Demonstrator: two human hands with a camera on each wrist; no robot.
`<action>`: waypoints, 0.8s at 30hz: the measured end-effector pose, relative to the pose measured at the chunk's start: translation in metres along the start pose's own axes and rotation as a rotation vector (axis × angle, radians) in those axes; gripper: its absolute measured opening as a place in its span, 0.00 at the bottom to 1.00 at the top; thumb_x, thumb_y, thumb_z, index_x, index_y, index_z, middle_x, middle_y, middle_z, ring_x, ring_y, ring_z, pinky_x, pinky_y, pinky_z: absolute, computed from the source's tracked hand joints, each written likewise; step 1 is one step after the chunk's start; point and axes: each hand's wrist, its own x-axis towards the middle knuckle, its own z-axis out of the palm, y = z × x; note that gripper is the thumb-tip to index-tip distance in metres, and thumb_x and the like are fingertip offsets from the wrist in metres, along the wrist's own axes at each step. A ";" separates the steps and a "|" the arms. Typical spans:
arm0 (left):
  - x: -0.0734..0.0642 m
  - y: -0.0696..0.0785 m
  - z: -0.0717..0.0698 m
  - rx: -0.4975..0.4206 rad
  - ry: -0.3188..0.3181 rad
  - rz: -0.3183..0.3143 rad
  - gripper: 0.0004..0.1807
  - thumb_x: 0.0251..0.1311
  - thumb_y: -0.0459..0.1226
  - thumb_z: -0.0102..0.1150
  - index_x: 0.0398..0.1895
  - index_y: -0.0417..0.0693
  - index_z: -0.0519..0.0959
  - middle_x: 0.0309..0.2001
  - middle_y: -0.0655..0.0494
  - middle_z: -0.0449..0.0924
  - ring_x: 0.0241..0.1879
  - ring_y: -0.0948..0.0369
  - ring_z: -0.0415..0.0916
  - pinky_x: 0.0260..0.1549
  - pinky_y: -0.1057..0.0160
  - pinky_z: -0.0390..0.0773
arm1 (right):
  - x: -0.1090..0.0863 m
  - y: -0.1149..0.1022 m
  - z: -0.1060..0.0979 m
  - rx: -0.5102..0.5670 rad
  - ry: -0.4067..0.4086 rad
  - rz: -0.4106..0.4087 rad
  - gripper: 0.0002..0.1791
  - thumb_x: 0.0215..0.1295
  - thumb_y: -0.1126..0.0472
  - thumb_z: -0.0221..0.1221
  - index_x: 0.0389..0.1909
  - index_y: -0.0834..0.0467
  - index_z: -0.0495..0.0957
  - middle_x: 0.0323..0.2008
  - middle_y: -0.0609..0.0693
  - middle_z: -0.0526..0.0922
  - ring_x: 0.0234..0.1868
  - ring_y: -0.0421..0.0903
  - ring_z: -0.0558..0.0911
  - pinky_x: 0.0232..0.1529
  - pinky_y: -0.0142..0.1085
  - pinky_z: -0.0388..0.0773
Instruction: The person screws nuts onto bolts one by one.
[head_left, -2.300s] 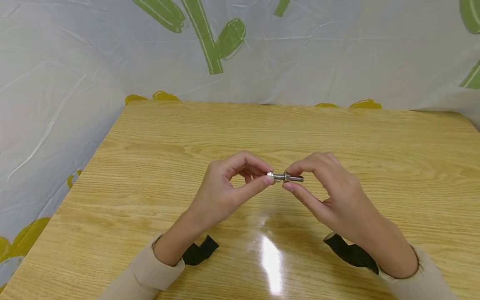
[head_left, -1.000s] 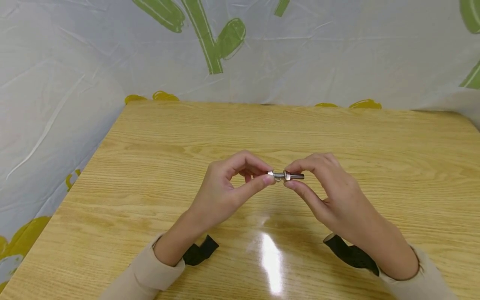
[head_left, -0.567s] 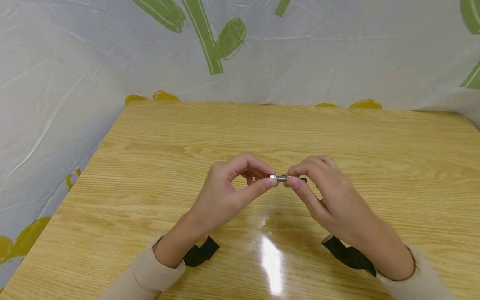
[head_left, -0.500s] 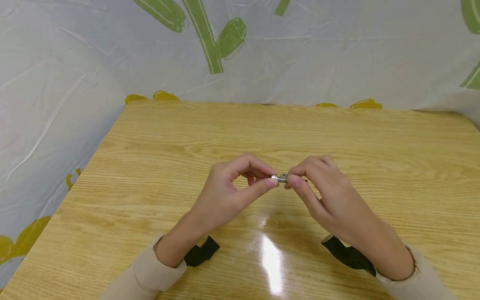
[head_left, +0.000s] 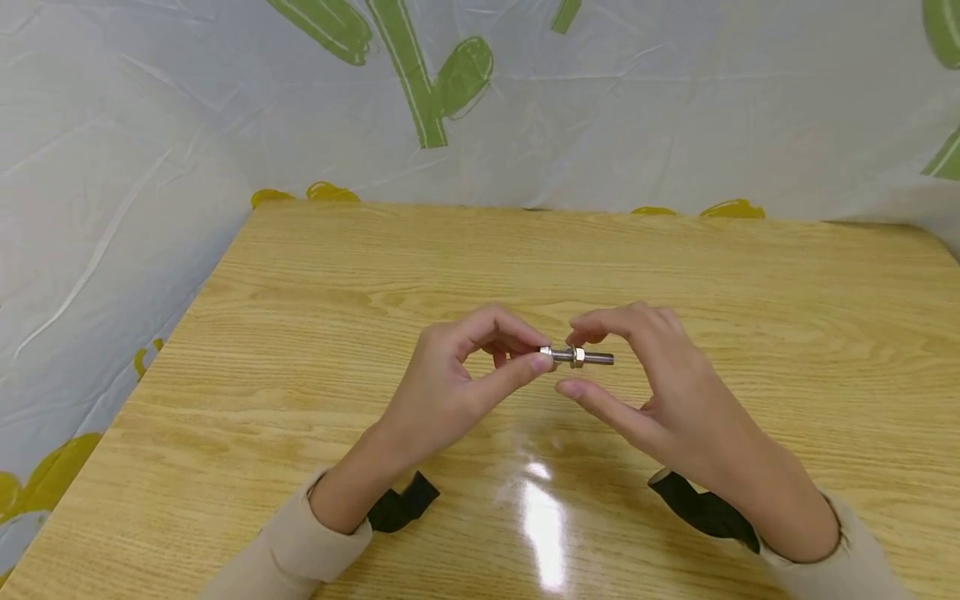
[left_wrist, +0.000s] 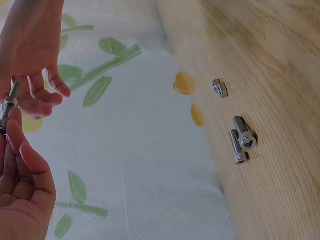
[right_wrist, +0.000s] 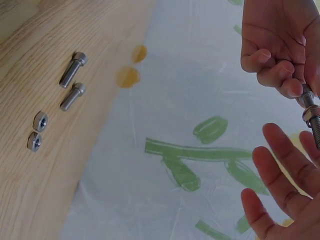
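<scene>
My left hand (head_left: 450, 375) pinches a silver bolt (head_left: 600, 359) by its head, between thumb and fingertips, and holds it level above the table (head_left: 375, 258). A hex nut (head_left: 579, 357) sits partway along the shank, with a thin washer-like ring against its left side. The threaded end sticks out to the right. My right hand (head_left: 667, 392) is around the nut with thumb and index finger spread apart. Its index fingertip is right by the top of the nut, while the thumb stays below. In the right wrist view, its fingers (right_wrist: 280, 175) spread out beside the bolt.
Two socket-head bolts, a thicker one (right_wrist: 73, 69) and a thinner one (right_wrist: 73, 96), lie on the wood in the wrist views. Near them lie two hex nuts (right_wrist: 40, 121). Behind the table hangs a pale sheet (head_left: 585, 125) with a green plant print.
The right thumb and index finger pinched and turned at the nut in the earlier frames; now they have parted and let it go. The left hand keeps its pinch, hardly moving.
</scene>
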 end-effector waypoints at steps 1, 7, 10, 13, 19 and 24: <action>0.000 0.000 0.000 -0.001 0.001 0.002 0.04 0.57 0.31 0.61 0.35 0.43 0.79 0.32 0.54 0.83 0.30 0.64 0.75 0.33 0.65 0.77 | 0.000 0.001 0.001 0.014 0.017 -0.029 0.29 0.52 0.56 0.68 0.55 0.56 0.71 0.45 0.43 0.77 0.46 0.43 0.73 0.50 0.37 0.63; 0.000 0.000 -0.001 -0.016 0.004 0.014 0.04 0.57 0.30 0.61 0.35 0.43 0.79 0.33 0.53 0.83 0.30 0.64 0.76 0.33 0.65 0.77 | 0.007 -0.004 0.001 0.041 0.100 -0.159 0.17 0.62 0.56 0.60 0.46 0.64 0.74 0.42 0.47 0.79 0.43 0.43 0.74 0.49 0.32 0.65; 0.000 0.000 -0.002 -0.014 0.004 0.016 0.04 0.57 0.30 0.61 0.35 0.42 0.78 0.33 0.52 0.83 0.31 0.64 0.76 0.33 0.65 0.77 | 0.007 -0.003 0.001 0.039 0.120 -0.175 0.16 0.62 0.57 0.60 0.45 0.64 0.75 0.41 0.48 0.79 0.43 0.44 0.74 0.48 0.31 0.67; 0.000 0.000 -0.002 -0.013 0.002 0.013 0.04 0.57 0.30 0.61 0.35 0.42 0.78 0.33 0.52 0.83 0.31 0.64 0.76 0.34 0.64 0.77 | 0.005 -0.001 0.002 0.039 0.114 -0.164 0.16 0.62 0.56 0.60 0.45 0.63 0.75 0.41 0.47 0.79 0.43 0.44 0.74 0.49 0.30 0.67; 0.000 0.001 -0.001 -0.017 0.002 0.014 0.04 0.56 0.30 0.61 0.34 0.43 0.78 0.33 0.52 0.83 0.31 0.64 0.76 0.33 0.65 0.77 | 0.003 -0.001 0.003 0.042 0.085 -0.139 0.14 0.64 0.56 0.59 0.45 0.60 0.75 0.40 0.45 0.78 0.42 0.44 0.73 0.46 0.29 0.67; 0.000 0.000 0.000 -0.030 -0.006 0.011 0.04 0.56 0.30 0.61 0.34 0.42 0.78 0.32 0.52 0.83 0.30 0.64 0.77 0.34 0.64 0.77 | 0.002 -0.001 0.005 0.039 0.048 -0.111 0.08 0.68 0.57 0.54 0.40 0.56 0.76 0.38 0.42 0.77 0.41 0.42 0.71 0.44 0.30 0.64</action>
